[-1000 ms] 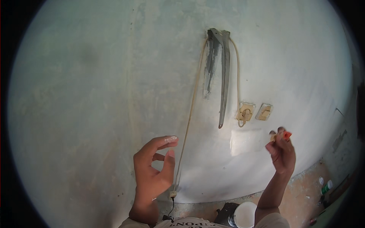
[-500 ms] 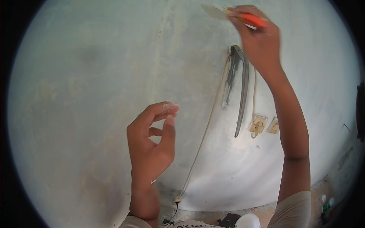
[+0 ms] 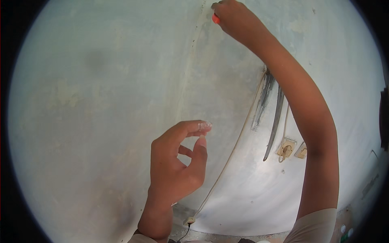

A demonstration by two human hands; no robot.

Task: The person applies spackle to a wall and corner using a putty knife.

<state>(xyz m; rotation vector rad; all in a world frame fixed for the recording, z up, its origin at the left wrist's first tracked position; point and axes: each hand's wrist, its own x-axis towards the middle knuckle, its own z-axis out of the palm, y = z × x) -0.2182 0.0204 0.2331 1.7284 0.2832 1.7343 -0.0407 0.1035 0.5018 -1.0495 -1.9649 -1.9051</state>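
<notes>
High on the wall (image 3: 133, 81), at the top edge of the view, my right hand (image 3: 233, 18) is closed round a putty knife (image 3: 216, 18). Only the end of its orange handle shows; my hand and the picture's edge hide the blade. My left hand (image 3: 176, 160) is held up in front of the wall, lower and further left. Its fingers are loosely curled, the thumb a little apart from the fingertips, and nothing shows between them. White paste is smeared on the index finger.
Right of centre, a dark grey strip (image 3: 274, 123) hangs on the wall beside a dark patch. A pale cable (image 3: 231, 156) slants down to a small socket block (image 3: 189, 221) near the floor. Two wall sockets, one with a plug (image 3: 286, 149), are by my right forearm.
My right hand has moved up and left with the putty knife, whose blade has gone out of sight. My left hand appears slightly lower and further right, its pose much the same.
</notes>
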